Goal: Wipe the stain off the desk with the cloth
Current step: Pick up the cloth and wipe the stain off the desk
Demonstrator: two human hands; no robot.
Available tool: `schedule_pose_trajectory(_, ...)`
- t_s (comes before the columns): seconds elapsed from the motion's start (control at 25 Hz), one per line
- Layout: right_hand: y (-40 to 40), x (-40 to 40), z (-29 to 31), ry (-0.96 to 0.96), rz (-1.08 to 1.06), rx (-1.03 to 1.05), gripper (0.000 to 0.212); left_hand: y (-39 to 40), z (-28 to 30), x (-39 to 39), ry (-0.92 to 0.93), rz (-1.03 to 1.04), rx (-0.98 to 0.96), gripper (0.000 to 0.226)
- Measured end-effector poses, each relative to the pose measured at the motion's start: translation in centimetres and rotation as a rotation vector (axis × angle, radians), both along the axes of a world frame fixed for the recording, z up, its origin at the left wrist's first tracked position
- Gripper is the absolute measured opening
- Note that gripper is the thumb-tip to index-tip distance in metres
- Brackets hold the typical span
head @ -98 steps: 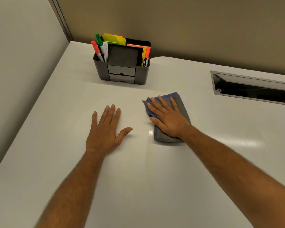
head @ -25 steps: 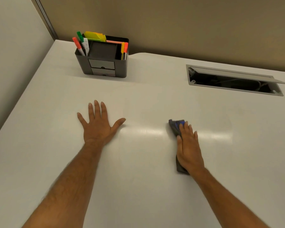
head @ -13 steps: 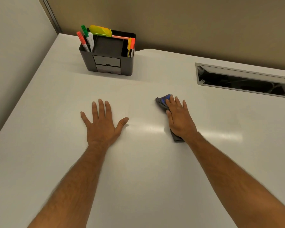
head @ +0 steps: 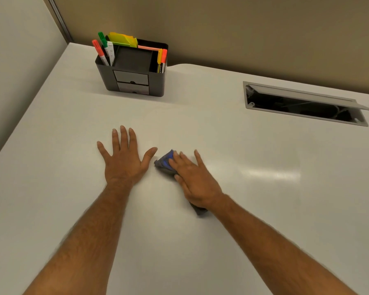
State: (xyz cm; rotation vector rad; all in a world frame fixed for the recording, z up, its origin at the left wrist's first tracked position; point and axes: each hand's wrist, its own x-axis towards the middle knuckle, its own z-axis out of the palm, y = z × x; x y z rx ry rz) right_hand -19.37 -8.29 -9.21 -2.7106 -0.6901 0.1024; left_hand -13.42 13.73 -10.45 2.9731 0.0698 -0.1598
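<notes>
While the left hand (head: 124, 161) lies flat with fingers spread on the worktop (head: 264, 209), the right hand (head: 195, 179) presses the cloth (head: 163, 163) down, fingers straight. No stain is discernible.

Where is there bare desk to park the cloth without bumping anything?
The widest bare patch is the desk right of the right hand, in front of the cable hatch. Another lies between the organizer and the left hand. It is tightest where the cloth sits close beside the left thumb.

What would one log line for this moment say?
step: wipe desk | right hand: fingers straight, pressing cloth onto desk | left hand: flat on desk, beside cloth
</notes>
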Motion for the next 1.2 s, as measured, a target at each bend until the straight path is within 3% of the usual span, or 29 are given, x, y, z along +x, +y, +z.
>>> schedule_pose_trajectory(0.28, 3.5, -6.6, 0.1, 0.023, 0.244, 0.052, 0.05, 0.2, -0.2, 0.1, 0.004, -0.001, -0.021, 0.095)
schedule_pose_trajectory(0.6, 3.1, -8.8, 0.1, -0.049, 0.454, -0.091, 0.058, 0.4, -0.6, 0.1, -0.012, -0.014, -0.031, 0.093)
schedule_pose_trajectory(0.8, -0.3, -7.6, -0.4, -0.123, 0.192, -0.08, 0.062, 0.5, -0.6, 0.1, -0.013, -0.014, -0.045, 0.094)
schedule_pose_trajectory(1.04, -8.5, -6.2, -0.3, -0.168, -0.29, -0.066, 0.053, 0.4, -0.6, 0.0, -0.022, -0.015, -0.038, 0.093)
schedule_pose_trajectory(1.2, -15.0, -7.7, -0.6, -0.096, -0.662, -0.034, 0.052, 0.4, -0.5, -0.1, -0.016, -0.016, -0.035, 0.092)
